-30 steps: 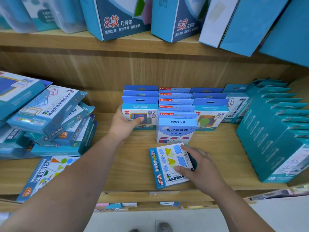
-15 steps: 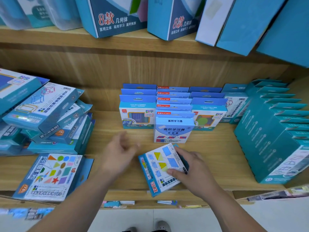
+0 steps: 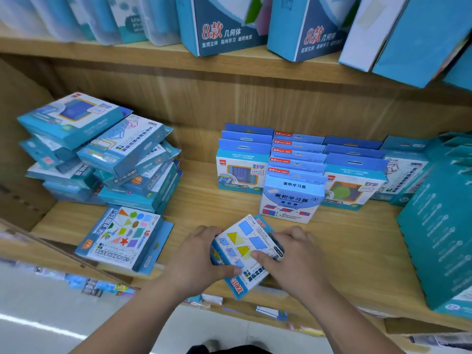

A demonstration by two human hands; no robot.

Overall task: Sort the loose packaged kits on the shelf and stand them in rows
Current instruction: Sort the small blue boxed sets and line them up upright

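Cardboard kit (image 3: 245,249) gripped from both sides at the front edge of the shelf (image 3: 344,251).
Left hand (image 3: 198,254) curls round the kit's left edge; right hand (image 3: 293,254) clasps its right edge, thumb laid across the printed face. The pack lies skewed, one corner past the shelf's front edge, and the two-sided grip probably serves to turn it and raise it upright. Behind, mid-shelf, standing rows (image 3: 296,159) face forward with hang-tabs up, so each title reads; a white-fronted kit (image 3: 291,203) heads the middle row. Toward the left end a loose pile (image 3: 102,154) leans unsorted, a shapes kit (image 3: 122,238) flat before it.
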